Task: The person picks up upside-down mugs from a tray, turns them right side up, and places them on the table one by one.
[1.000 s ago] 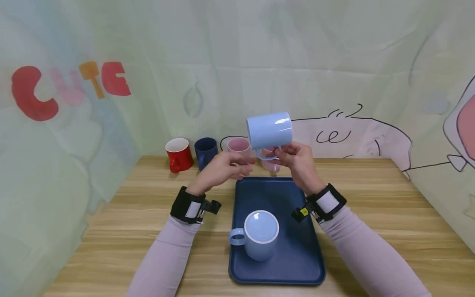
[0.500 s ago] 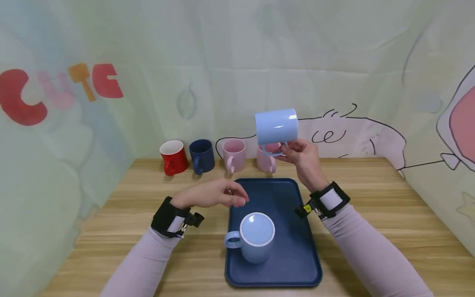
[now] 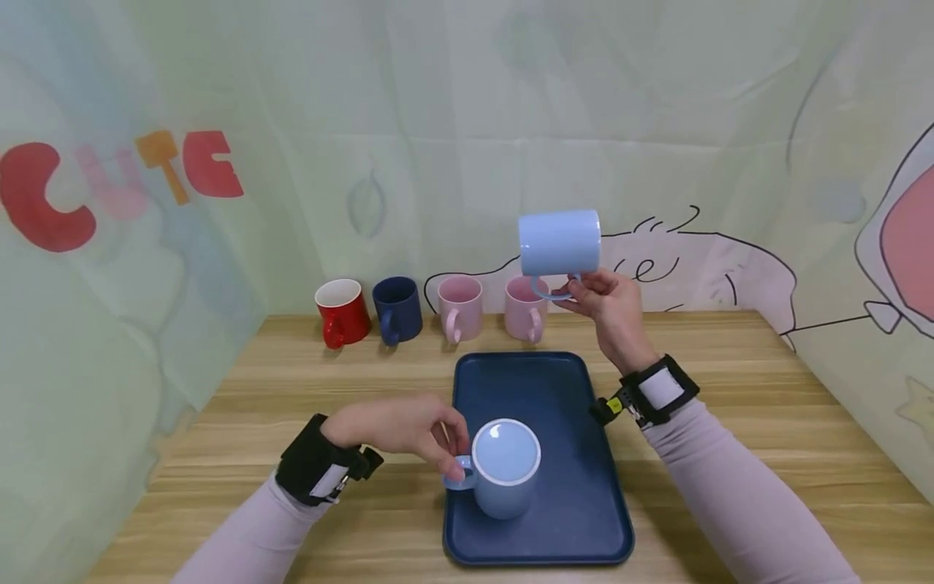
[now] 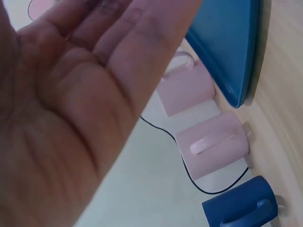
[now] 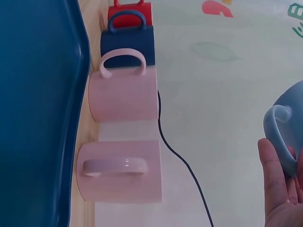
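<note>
In the head view, my right hand holds a light blue mug by its handle, raised above the tray's far end. That mug lies on its side in the air, handle downward; the right wrist view catches its handle against the fingers. A second light blue mug stands upside down on the dark blue tray, handle toward the left. My left hand pinches this handle between thumb and fingers. Only the palm and finger bases of the left hand show in the left wrist view.
Along the table's back edge stand a red mug, a dark blue mug and two pink mugs. Behind them hangs a printed cloth backdrop. Wooden table surface extends on both sides of the tray.
My left hand has moved from near the raised mug down to the upside-down mug's handle and taken hold of it. The right hand has carried its mug slightly to the right.
</note>
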{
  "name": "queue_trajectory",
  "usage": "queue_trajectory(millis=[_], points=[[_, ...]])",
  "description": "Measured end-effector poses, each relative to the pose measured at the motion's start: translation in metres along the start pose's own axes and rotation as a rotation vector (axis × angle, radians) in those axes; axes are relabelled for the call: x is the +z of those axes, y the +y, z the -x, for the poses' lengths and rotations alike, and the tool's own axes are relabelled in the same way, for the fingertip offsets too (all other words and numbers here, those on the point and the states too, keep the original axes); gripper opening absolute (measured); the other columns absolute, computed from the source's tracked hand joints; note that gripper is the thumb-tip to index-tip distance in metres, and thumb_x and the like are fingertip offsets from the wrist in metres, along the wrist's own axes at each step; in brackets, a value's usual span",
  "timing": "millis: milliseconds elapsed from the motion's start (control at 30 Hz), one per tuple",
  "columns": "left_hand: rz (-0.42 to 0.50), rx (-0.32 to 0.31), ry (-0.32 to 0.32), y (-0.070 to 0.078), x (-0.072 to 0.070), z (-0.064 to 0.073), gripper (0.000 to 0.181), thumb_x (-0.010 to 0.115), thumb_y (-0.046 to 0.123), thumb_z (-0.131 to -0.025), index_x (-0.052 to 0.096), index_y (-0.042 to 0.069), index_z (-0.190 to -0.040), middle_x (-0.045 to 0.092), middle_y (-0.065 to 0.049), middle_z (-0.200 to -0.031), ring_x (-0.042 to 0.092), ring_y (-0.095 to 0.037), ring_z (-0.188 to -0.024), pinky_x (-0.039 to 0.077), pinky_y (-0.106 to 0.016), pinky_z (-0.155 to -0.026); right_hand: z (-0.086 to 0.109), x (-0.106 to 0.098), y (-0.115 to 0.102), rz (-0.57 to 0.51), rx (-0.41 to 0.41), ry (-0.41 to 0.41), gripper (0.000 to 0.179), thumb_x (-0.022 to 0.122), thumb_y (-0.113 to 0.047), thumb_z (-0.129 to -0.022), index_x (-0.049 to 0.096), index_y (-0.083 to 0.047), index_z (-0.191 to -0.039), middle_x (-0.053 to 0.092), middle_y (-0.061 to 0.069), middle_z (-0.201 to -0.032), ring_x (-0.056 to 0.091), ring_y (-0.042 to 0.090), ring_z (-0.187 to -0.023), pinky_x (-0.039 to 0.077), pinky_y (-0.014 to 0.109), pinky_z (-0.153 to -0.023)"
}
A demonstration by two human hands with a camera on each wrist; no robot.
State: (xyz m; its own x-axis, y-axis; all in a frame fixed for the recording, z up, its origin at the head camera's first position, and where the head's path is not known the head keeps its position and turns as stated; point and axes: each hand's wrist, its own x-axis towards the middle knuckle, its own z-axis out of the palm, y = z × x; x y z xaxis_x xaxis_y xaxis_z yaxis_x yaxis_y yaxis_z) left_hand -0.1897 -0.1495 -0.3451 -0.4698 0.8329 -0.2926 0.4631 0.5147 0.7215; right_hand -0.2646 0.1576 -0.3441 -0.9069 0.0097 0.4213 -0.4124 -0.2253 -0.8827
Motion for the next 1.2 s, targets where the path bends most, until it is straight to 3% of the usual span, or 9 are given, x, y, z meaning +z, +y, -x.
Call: queue_trajectory(millis=[300, 667, 833, 1100, 1200], points=[[-0.031, -0.001, 0.01, 0.001, 0.008, -0.003, 0.021, 0.078, 0.032, -0.079, 0.071, 0.017, -0.091, 0.069, 0.009, -0.084, 0.063, -0.007, -0.082, 0.054, -0.023, -0.077, -0.001, -0.009, 0.0, 0.005, -0.023, 0.046, 0.024, 0.064, 0.002, -0.089, 0.06, 0.013, -0.11, 0.068, 0.015, -0.089, 0.07, 0.026, -0.085, 0.058, 0.038, -0.075], [-0.082, -0.013, 0.015, 0.003, 0.01, -0.005, 0.018, 0.077, 0.034, -0.08, 0.07, 0.02, -0.09, 0.068, 0.011, -0.083, 0.062, -0.006, -0.082, 0.054, -0.023, -0.076, -0.005, -0.02, 0.001, 0.017, -0.018, 0.142, 0.016, 0.063, 0.004, -0.088, 0.063, 0.01, -0.104, 0.068, 0.014, -0.088, 0.07, 0.025, -0.083, 0.058, 0.037, -0.073], [-0.09, -0.015, 0.029, 0.003, 0.011, -0.004, 0.017, 0.077, 0.034, -0.08, 0.07, 0.021, -0.089, 0.067, 0.011, -0.082, 0.061, -0.007, -0.08, 0.054, -0.024, -0.071, -0.006, -0.028, 0.005, 0.024, -0.012, 0.162, 0.021, 0.062, 0.005, -0.089, 0.059, 0.015, -0.108, 0.069, 0.013, -0.086, 0.07, 0.025, -0.082, 0.058, 0.038, -0.073], [-0.13, -0.014, 0.061, 0.006, 0.012, -0.003, 0.015, 0.077, 0.035, -0.08, 0.072, 0.023, -0.087, 0.067, 0.013, -0.079, 0.058, -0.007, -0.076, 0.052, -0.023, -0.064, -0.007, -0.042, 0.013, 0.172, 0.026, 0.215, 0.026, 0.063, 0.002, -0.089, 0.06, 0.014, -0.112, 0.064, 0.024, -0.093, 0.07, 0.025, -0.081, 0.058, 0.036, -0.073], [-0.133, -0.012, 0.066, 0.007, 0.012, -0.003, 0.014, 0.077, 0.034, -0.08, 0.072, 0.023, -0.087, 0.067, 0.013, -0.078, 0.058, -0.007, -0.074, 0.051, -0.023, -0.062, -0.008, -0.048, 0.017, 0.215, 0.052, 0.24, 0.026, 0.063, 0.003, -0.089, 0.059, 0.015, -0.111, 0.065, 0.022, -0.091, 0.07, 0.024, -0.079, 0.059, 0.034, -0.072]])
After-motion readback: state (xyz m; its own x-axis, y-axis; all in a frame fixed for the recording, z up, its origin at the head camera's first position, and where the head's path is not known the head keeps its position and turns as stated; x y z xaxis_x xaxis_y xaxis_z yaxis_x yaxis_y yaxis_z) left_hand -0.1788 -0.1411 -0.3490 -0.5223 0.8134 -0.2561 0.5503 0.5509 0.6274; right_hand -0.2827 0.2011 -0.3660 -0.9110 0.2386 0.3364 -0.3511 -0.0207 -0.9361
